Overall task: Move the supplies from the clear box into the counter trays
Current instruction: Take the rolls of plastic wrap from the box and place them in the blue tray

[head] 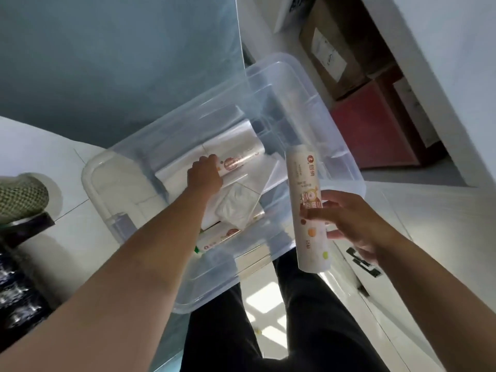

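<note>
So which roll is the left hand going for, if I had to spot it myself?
Find the clear plastic box on the floor. Inside it, the left hand grips the end of a roll lying flat atop folded plastic bags. Unlike the upright printed roll in the right hand, it lies inside the box.

The clear box (271, 84) sits on the pale tiled floor (442, 218). Inside it, on its bottom, lie wrapped rolls (241, 159) and a crumpled white bag (236, 208). Cardboard cartons (346, 49) and a red box (375, 130) stand on the floor beyond it.
</note>
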Tool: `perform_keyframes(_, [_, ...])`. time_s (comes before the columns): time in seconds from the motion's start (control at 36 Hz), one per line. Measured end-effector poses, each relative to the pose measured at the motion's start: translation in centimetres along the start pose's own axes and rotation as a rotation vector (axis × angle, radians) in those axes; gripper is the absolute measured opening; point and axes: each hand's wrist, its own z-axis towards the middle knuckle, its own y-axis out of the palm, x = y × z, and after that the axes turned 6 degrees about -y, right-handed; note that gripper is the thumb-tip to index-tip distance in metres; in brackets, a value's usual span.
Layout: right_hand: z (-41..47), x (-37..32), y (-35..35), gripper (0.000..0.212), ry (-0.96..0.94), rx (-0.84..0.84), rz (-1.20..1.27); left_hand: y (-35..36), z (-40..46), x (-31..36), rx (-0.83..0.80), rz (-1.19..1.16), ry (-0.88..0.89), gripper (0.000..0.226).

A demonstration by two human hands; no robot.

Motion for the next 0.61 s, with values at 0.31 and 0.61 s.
perform_keyframes(0.31, [0.7, -0.6, -2.4, 0.022, -0.072, -0.021, -0.007, -0.4, 0.0, 0.7, 0.017, 0.062, 0.049, 0.046])
perform_keyframes(0.61, [-6.4, -4.7, -4.7, 0.023, -0.225, -0.069, -0.083, -9.2, -18.6, 5.1, 0.023, -0.527, -0.083, 0.045])
